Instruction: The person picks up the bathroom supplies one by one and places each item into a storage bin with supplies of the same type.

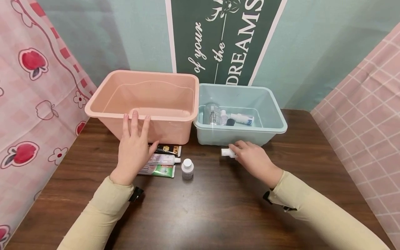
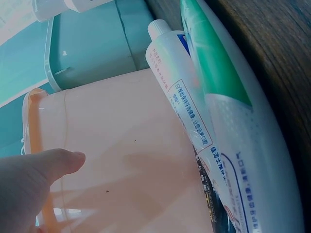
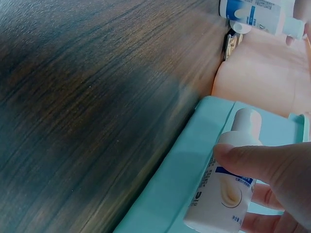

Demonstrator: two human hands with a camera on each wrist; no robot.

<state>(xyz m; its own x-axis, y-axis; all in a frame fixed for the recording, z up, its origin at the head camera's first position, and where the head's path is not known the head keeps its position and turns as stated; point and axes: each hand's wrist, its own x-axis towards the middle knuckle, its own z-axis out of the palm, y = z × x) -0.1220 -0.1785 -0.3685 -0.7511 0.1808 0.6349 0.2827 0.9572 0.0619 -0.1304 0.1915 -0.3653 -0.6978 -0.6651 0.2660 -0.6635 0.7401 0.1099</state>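
Note:
My right hand grips a small white bottle with a white cap, lying on its side close to the front of the light blue bin. In the right wrist view, the thumb lies along the bottle's shoulder and the fingers reach under it. My left hand is spread before the pink bin, its straight fingertips at the front rim. Beneath and beside that hand lie a black tube, a white toothpaste tube and a green-and-white toothpaste tube, partly covered by the hand.
Another white bottle stands upright on the dark wooden table. Inside the blue bin are a clear bottle, a white bottle with blue print and other small containers. Patterned cloths hang around the table.

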